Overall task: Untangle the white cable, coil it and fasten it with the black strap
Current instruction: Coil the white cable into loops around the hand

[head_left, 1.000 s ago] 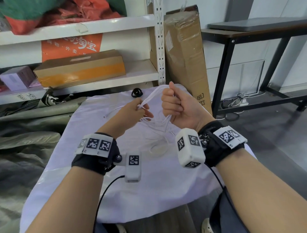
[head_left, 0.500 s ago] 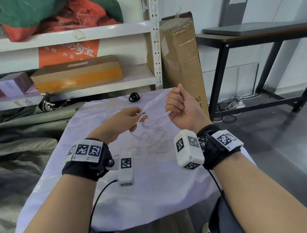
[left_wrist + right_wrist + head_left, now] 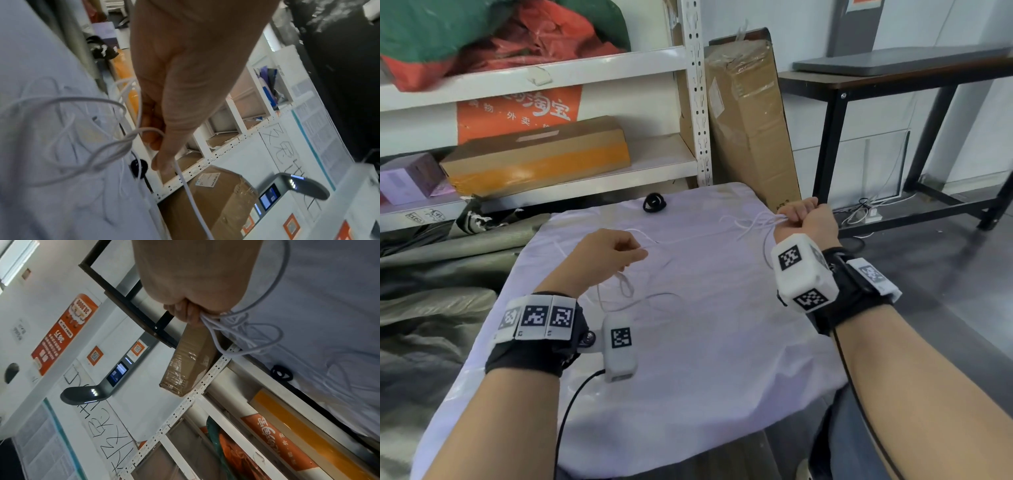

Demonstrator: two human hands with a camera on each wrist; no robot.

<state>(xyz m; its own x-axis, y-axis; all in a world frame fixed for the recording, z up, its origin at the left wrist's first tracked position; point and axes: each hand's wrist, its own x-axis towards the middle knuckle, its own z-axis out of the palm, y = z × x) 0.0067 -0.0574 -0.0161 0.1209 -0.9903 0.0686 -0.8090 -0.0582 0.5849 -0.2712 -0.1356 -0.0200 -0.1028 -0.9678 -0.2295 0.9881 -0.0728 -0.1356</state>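
The thin white cable [image 3: 688, 239] stretches across the white cloth between my two hands. My left hand [image 3: 616, 251] pinches one run of it between thumb and fingers at centre left, and loose loops [image 3: 626, 291] hang below that hand onto the cloth. In the left wrist view the cable [image 3: 115, 146] passes through the curled fingers [image 3: 156, 138]. My right hand [image 3: 803, 214] grips a bunch of cable loops in a fist at the cloth's far right edge; the bunch [image 3: 230, 326] trails from the fist [image 3: 185, 313]. The black strap [image 3: 654, 202] lies coiled at the cloth's far edge, apart from both hands.
The white cloth [image 3: 705, 359] covers a small table. Behind it stand a white shelf unit [image 3: 585, 185] with a cardboard box [image 3: 534, 157] and a tall cardboard box [image 3: 750, 120] leaning upright. A black-legged table [image 3: 835, 137] stands to the right over grey floor.
My hands have drawn apart: the right hand swung out to the right edge with its bunch of loops, the left moved slightly left, and the cable now runs stretched between them.
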